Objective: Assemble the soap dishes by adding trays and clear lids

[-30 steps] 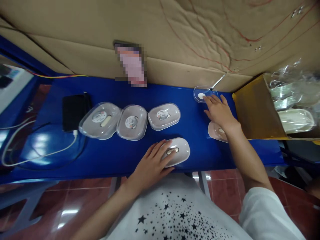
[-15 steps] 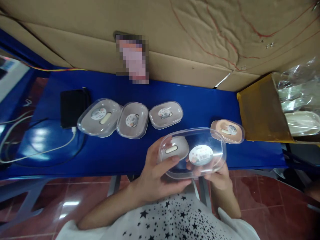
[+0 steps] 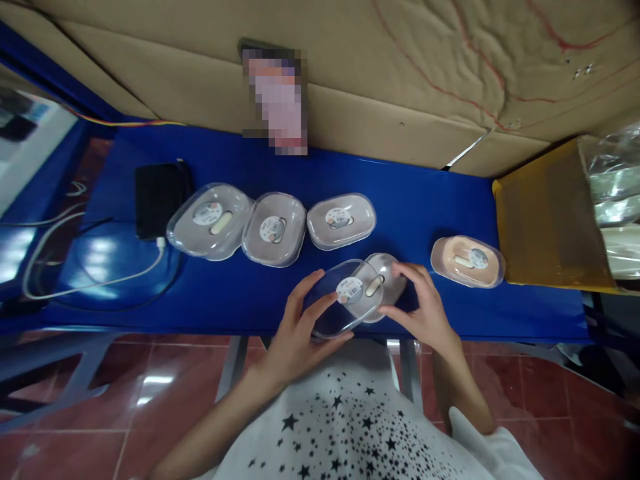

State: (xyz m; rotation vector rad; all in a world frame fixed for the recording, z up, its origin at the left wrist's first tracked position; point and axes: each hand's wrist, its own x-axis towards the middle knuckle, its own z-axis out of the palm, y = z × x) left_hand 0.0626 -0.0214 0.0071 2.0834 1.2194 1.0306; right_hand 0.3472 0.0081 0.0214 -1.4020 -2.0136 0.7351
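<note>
My left hand (image 3: 300, 327) grips a clear plastic lid (image 3: 325, 310) with a round label (image 3: 349, 291), tilted above the blue table's near edge. The lid's right end overlaps a small grey rounded plastic box (image 3: 393, 283) with a pale oval piece on top. My right hand (image 3: 425, 310) closes thumb and fingers around that box's right side. Whether the lid touches the box I cannot tell. Beyond my hands lie three lidded grey boxes: a left one (image 3: 200, 233), a middle one (image 3: 275, 250) and a right one (image 3: 357, 230).
A peach box (image 3: 467, 263) with a clear lid sits to the right, near an open cardboard carton (image 3: 543, 220) of plastic-wrapped items. A black device (image 3: 159, 203) with a white cable (image 3: 125, 280) lies at left. Cardboard (image 3: 400, 127) stands behind, with a blurred-out object (image 3: 280, 107) against it.
The lid has moved left and down in my left hand, and the grey box now shows at its right. My right hand has shifted onto the box. The view has turned slightly.
</note>
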